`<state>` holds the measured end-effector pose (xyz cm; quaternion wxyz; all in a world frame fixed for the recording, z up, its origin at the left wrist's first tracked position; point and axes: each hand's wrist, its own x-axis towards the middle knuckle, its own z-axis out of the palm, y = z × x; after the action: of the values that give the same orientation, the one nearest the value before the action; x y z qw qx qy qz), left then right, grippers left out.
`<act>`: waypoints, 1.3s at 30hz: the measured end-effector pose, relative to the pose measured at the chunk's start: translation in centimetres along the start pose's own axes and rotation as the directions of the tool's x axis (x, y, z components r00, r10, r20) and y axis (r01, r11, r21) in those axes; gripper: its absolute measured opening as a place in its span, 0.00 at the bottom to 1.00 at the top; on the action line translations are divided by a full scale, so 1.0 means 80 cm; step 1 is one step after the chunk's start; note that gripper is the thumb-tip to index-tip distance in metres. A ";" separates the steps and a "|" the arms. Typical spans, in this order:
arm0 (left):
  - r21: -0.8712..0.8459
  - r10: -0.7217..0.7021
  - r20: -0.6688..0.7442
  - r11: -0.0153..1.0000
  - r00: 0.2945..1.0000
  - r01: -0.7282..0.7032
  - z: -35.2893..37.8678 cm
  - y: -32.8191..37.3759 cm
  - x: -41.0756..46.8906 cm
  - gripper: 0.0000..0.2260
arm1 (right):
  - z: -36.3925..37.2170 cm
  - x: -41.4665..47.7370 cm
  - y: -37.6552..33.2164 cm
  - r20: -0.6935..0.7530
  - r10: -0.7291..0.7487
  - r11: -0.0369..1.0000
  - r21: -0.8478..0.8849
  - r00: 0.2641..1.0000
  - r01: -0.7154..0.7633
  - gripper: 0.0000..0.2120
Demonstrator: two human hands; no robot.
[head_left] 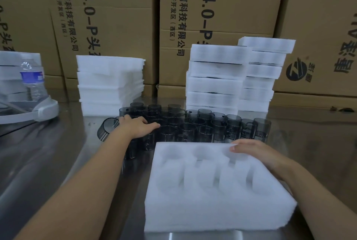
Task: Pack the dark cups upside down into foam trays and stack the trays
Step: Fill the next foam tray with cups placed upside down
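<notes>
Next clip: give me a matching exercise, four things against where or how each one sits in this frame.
1 left hand
2 right hand
3 water bottle
4 leftmost dark cup

A lying on its side
B on the far edge of the front foam tray
C far left, upright
D over the standing dark cups

Pairs: 1-D, 2-B, 3-C, 4-A

Tall cardboard boxes (125, 17) with dark printed lettering stood stacked along the far side. A shiny metal table (50, 162) lay in front, reflecting dim light, a water bottle (33, 80) far left.
</notes>
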<state>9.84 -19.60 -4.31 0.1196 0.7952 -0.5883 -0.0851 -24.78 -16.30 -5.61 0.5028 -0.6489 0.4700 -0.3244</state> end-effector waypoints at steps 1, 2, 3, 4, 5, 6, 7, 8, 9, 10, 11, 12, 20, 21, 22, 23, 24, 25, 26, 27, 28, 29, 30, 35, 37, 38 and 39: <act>-0.004 -0.001 0.000 1.000 1.000 0.001 0.002 0.002 0.001 0.34 | 0.000 0.000 0.000 -0.003 0.002 1.000 -0.001 1.000 -0.002 0.19; -0.004 -0.001 -0.003 1.000 1.000 0.001 0.003 0.004 0.002 0.34 | 0.000 0.000 0.000 -0.004 0.004 1.000 -0.002 1.000 -0.004 0.18; -0.002 0.000 -0.012 1.000 1.000 0.000 0.005 0.006 0.003 0.34 | 0.000 0.000 0.000 -0.005 0.005 1.000 -0.004 1.000 -0.005 0.18; -0.005 0.003 -0.026 1.000 1.000 -0.003 0.006 0.007 0.003 0.35 | 0.000 -0.001 0.001 -0.008 0.005 1.000 -0.003 1.000 -0.005 0.18; -0.019 0.004 -0.045 1.000 0.999 -0.005 0.007 0.009 0.002 0.35 | 0.000 -0.001 0.001 -0.011 0.005 1.000 0.002 1.000 -0.005 0.19; -0.042 0.002 -0.070 0.999 0.998 -0.005 0.007 0.010 0.000 0.35 | 0.000 -0.002 0.001 -0.014 0.006 1.000 0.007 1.000 -0.006 0.20; -0.066 -0.003 -0.098 0.998 0.995 -0.004 0.007 0.011 -0.002 0.35 | 0.001 -0.002 0.001 -0.017 0.007 1.000 0.009 1.000 -0.006 0.20; -0.086 -0.008 -0.124 0.996 0.992 -0.003 0.007 0.013 -0.004 0.35 | 0.001 -0.002 0.000 -0.016 0.007 1.000 0.010 1.000 -0.007 0.20; -0.101 -0.009 -0.145 0.995 0.989 -0.006 0.006 0.014 -0.007 0.35 | 0.001 -0.003 0.000 -0.015 0.009 1.000 0.009 1.000 -0.009 0.18; -0.112 -0.004 -0.161 0.994 0.987 -0.015 0.006 0.015 -0.008 0.34 | 0.001 -0.003 -0.001 -0.015 0.013 1.000 0.011 1.000 -0.013 0.16; -0.126 0.006 -0.170 0.992 0.985 -0.028 0.005 0.017 -0.010 0.34 | 0.001 -0.003 -0.001 -0.017 0.017 1.000 0.016 1.000 -0.017 0.13; -0.144 0.019 -0.177 0.989 0.984 -0.045 0.005 0.019 -0.012 0.33 | 0.001 -0.004 -0.002 -0.020 0.022 1.000 0.022 1.000 -0.021 0.10; -0.275 0.153 -0.195 0.940 0.969 -0.204 0.007 0.029 -0.021 0.26 | 0.005 -0.005 -0.005 -0.058 0.042 0.999 0.023 0.997 -0.041 0.09; -0.293 0.176 -0.203 0.928 0.963 -0.231 0.009 0.031 -0.021 0.24 | 0.006 -0.005 -0.005 -0.063 0.040 0.998 0.040 0.997 -0.038 0.08; -0.307 0.198 -0.215 0.916 0.956 -0.258 0.011 0.033 -0.021 0.23 | 0.008 -0.005 -0.006 -0.069 0.038 0.998 0.054 0.997 -0.035 0.07; -0.312 0.217 -0.227 0.907 0.949 -0.282 0.013 0.034 -0.022 0.21 | 0.009 -0.005 -0.007 -0.074 0.037 0.997 0.067 0.997 -0.032 0.07; -0.315 0.234 -0.236 0.900 0.943 -0.302 0.014 0.035 -0.022 0.19 | 0.010 -0.006 -0.008 -0.078 0.037 0.996 0.080 0.996 -0.030 0.07; -0.324 0.248 -0.244 0.890 0.937 -0.320 0.014 0.035 -0.023 0.17 | 0.011 -0.007 -0.008 -0.081 0.035 0.996 0.090 0.996 -0.028 0.07; -0.337 0.264 -0.254 0.877 0.930 -0.341 0.014 0.034 -0.024 0.16 | 0.011 -0.008 -0.009 -0.085 0.034 0.995 0.096 0.996 -0.025 0.07; -0.350 0.283 -0.264 0.863 0.922 -0.365 0.014 0.034 -0.025 0.15 | 0.011 -0.008 -0.009 -0.092 0.033 0.995 0.098 0.995 -0.024 0.08; -0.360 0.303 -0.273 0.848 0.913 -0.390 0.013 0.033 -0.027 0.14 | 0.011 -0.009 -0.010 -0.097 0.032 0.995 0.099 0.995 -0.023 0.08; -0.367 0.327 -0.279 0.832 0.903 -0.415 0.012 0.033 -0.030 0.14 | 0.011 -0.009 -0.011 -0.098 0.032 0.995 0.102 0.995 -0.022 0.09; -0.374 0.351 -0.280 0.817 0.893 -0.439 0.011 0.033 -0.032 0.13 | 0.011 -0.010 -0.012 -0.096 0.034 0.994 0.105 0.995 -0.024 0.09; -0.385 0.474 -0.282 0.740 0.834 -0.551 0.008 0.038 -0.042 0.16 | 0.012 -0.011 -0.016 -0.062 0.055 0.995 0.084 0.997 -0.049 0.10; -0.377 0.511 -0.271 0.724 0.816 -0.578 0.009 0.041 -0.044 0.18 | 0.010 -0.012 -0.015 -0.063 0.058 0.994 0.092 0.996 -0.052 0.10; -0.375 0.526 -0.262 0.717 0.809 -0.588 0.010 0.042 -0.045 0.19 | 0.010 -0.012 -0.016 -0.064 0.058 0.994 0.097 0.996 -0.052 0.09; -0.376 0.540 -0.253 0.710 0.803 -0.596 0.011 0.044 -0.045 0.19 | 0.010 -0.012 -0.016 -0.064 0.058 0.994 0.096 0.996 -0.051 0.09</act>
<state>5.35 -17.23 -4.17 0.3517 0.5310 -0.7608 -0.1242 -24.03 -15.04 -4.60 0.5256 -0.6000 0.4883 -0.3540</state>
